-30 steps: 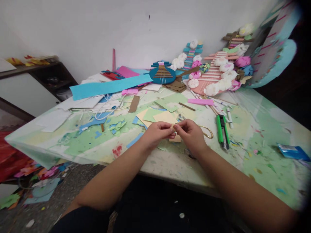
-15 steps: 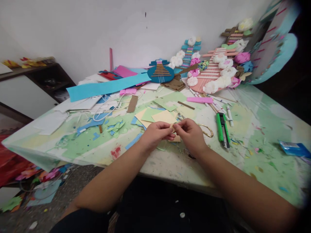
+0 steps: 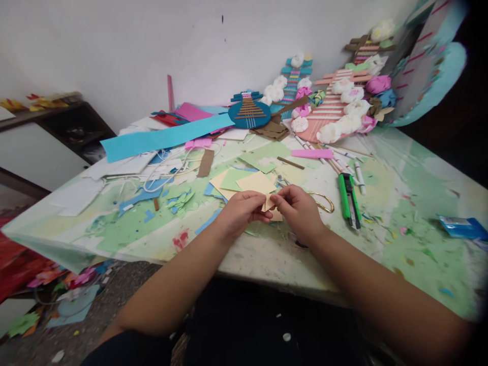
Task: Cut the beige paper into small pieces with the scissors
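Note:
Between the fingertips of my left hand (image 3: 244,211) and my right hand (image 3: 295,208) is a small cream piece of paper (image 3: 268,203). Both hands pinch it just above the table's near edge. Behind them lie larger cream paper sheets (image 3: 256,182) and a light green sheet (image 3: 233,181), overlapping blue scraps. Gold-handled scissors (image 3: 324,202) rest beyond my right hand, their blades partly showing and partly hidden by it. A green utility knife (image 3: 347,201) lies further to the right.
A teal paper lute shape (image 3: 249,113) leans at the back beside a long blue strip (image 3: 168,136). Paper-flower instruments (image 3: 335,112) stand by the wall. Markers (image 3: 359,178), white cord (image 3: 179,173), paper scraps (image 3: 181,199) and a blue packet (image 3: 463,227) lie about the table.
The small cream paper now shows more of its flat face between my fingertips; before it was narrower and more covered. The hands stay nearly in place, and the view has shifted slightly.

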Demonstrator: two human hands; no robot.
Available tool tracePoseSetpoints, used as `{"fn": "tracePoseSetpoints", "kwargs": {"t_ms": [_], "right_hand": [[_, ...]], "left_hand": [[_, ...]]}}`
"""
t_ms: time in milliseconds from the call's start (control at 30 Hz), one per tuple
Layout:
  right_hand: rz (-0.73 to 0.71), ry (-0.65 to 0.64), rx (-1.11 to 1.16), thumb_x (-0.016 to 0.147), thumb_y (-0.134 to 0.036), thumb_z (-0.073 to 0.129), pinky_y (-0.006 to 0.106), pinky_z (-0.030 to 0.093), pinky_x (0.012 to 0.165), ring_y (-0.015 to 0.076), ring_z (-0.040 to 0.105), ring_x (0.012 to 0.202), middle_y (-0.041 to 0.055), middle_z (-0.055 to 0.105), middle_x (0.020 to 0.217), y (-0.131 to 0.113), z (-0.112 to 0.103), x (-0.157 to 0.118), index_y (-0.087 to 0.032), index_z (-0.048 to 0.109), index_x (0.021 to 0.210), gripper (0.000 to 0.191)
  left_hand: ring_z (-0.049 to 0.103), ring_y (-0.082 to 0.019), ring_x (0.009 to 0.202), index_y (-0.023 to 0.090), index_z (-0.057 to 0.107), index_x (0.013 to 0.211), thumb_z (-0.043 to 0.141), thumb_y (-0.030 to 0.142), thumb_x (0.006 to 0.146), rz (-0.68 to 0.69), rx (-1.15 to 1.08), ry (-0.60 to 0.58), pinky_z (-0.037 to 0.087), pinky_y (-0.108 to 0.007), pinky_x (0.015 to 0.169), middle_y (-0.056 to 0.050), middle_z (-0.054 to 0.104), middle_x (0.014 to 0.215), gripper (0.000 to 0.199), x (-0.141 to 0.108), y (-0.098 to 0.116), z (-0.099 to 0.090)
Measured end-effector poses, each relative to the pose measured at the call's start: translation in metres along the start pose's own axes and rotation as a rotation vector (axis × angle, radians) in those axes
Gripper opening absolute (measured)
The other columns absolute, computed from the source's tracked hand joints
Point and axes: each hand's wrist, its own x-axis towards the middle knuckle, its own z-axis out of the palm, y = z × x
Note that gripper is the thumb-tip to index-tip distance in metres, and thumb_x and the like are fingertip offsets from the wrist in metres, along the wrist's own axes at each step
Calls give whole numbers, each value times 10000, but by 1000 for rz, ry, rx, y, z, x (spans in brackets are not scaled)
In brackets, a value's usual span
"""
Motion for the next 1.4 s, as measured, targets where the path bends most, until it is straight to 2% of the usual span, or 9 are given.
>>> {"fn": "tracePoseSetpoints", "kwargs": {"t_ms": [367,567,767,900,1067,1233,1400], "right_hand": [[83,0,116,664,-377,502,222,347,422,84,464,432,-36,495,503,-4,-1,-3,-193,433,636,199],[94,-5,122,672,-373,495,219,339,419,81,454,430,-36,497,505,-5,0,-3,-196,417,624,199],[71,28,24,677,-392,478,217,306,416,81,426,452,-36,458,503,-2,0,-3,-197,426,622,209],[43,47,-37,672,-388,483,214,273,393,75,363,430,-44,416,480,-1,0,-3,-201,419,601,210],[3,56,-89,669,-346,499,222,287,415,81,380,447,-38,449,500,-2,-1,-3,-205,427,605,171],[-2,8,-75,661,-330,508,227,304,431,86,402,464,-34,475,524,-1,-2,-3,-207,432,625,150],[-25,13,-19,658,-317,514,228,316,454,85,396,490,-43,433,555,2,-1,-2,-212,396,671,158]], "left_hand": [[523,-89,492,112,536,634,495,232,646,12,31,-51,436,-245,497,7,500,523,127,-1,0,4],[529,-93,492,112,482,561,501,259,653,14,40,-43,436,-238,489,2,502,510,175,1,-3,3],[523,-84,469,93,529,654,546,269,620,13,104,-24,433,-215,450,-21,540,563,179,1,-2,3],[511,-77,436,102,525,631,546,303,616,-8,139,-18,413,-200,408,-25,555,569,203,1,-2,2],[488,-55,416,106,518,605,559,333,604,-22,257,-8,403,-179,399,-10,536,547,231,0,-1,4],[486,-51,419,106,499,596,547,327,619,-27,329,-6,402,-174,400,-3,519,539,227,-1,2,6],[494,-52,434,102,510,616,541,314,628,-12,331,-25,413,-186,422,-5,514,550,214,-4,3,7]]}}
